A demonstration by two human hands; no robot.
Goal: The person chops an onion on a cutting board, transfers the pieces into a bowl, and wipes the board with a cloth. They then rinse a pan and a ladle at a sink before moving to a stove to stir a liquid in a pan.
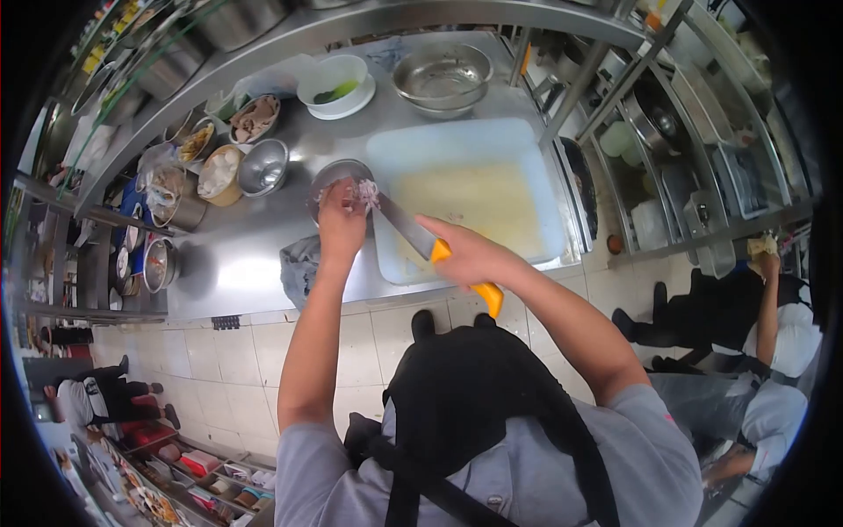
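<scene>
My right hand grips the yellow handle of a kitchen knife, its wide blade pointing up and left. The blade's tip end reaches the right rim of a metal bowl. Over that bowl, my left hand has its fingers curled around chopped red onion, pressed near the blade tip. The fingertips are partly hidden. A few onion bits lie on the cutting board, which is pale with a yellowed middle.
A grey cloth lies by the counter's front edge. Metal bowls, a white bowl with something green and food tubs line the back and left. A steel shelf overhangs. Other people stand at right and lower left.
</scene>
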